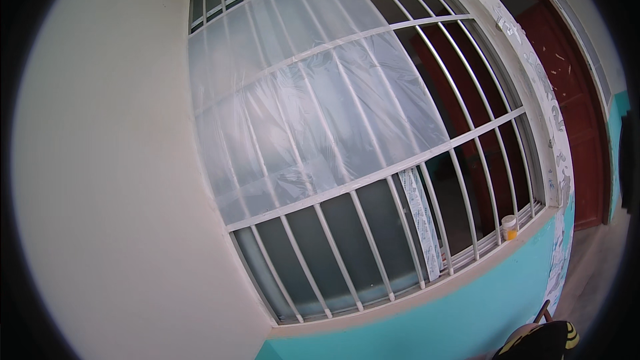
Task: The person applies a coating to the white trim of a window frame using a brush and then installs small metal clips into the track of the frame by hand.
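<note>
- Window with white bars [383, 172], in the head view, fills the middle of the scene, appearing slanted and curved by the fisheye lens.
- Translucent plastic sheet [313, 113], creased and shiny, covers much of the window's upper and middle left; the bars show through it. Its lower edge runs along a white crossbar.
- Below the sheet, frosted glass [333, 250] sits behind uncovered bars. Beside it, a pale printed strip [421, 223] runs upright. Further right, the gaps between bars look dark.
- Small jar [509, 232] with a white lid and orange-yellow lower part stands at the sill's right end.
- Left hand and right hand are both out of frame; whether either is open, closed or gripping, I cannot tell.
- Black item with yellow markings [547, 343], too cropped to identify, pokes in at lower right.
- Around the window: plain off-white wall [113, 160] left, turquoise wall [460, 313] below, dark red door [581, 127] right.
</note>
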Demonstrator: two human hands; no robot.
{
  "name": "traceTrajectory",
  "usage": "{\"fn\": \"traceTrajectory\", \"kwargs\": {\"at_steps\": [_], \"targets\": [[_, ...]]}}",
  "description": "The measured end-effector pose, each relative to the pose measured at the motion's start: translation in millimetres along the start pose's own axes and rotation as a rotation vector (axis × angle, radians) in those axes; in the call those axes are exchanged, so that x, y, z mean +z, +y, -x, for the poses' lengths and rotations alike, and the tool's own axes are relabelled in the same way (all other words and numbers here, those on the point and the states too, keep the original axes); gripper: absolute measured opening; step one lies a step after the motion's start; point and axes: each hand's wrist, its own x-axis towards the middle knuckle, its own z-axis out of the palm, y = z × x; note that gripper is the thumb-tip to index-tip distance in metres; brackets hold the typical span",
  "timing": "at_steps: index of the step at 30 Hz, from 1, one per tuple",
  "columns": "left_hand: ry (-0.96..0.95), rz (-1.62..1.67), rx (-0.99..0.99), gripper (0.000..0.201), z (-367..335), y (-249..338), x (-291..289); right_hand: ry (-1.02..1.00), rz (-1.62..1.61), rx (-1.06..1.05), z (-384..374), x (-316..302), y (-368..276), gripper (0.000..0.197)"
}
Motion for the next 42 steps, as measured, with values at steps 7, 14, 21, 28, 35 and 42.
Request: {"fn": "traceTrajectory", "kwargs": {"at_steps": [7,14,21,28,35,42], "targets": [[0.054,0.044,0.066,0.021,-41,-12,-53,0.134,-0.233,0.368,-38,-11,-24,0.032],[0.174,0.039,0.125,0.021,-81,-51,-155,0.497,-0.593,0.505,-78,-38,-17,0.014],[0.217,0.154,0.017,0.03,-64,-69,-228,0.549,-0.878,0.612,-130,-44,-13,0.021],[0.158,0.008,-0.111,0.03,-54,-81,-256,0.395,-0.494,0.695,-220,10,30,0.035],[0.043,-0.118,-0.147,0.032,-66,-92,-242,0.217,0.331,0.679,-283,24,67,0.029],[-0.014,-0.169,-0.151,0.03,-81,-103,-216,0.295,0.527,0.89,-135,-77,54,0.032]]}}
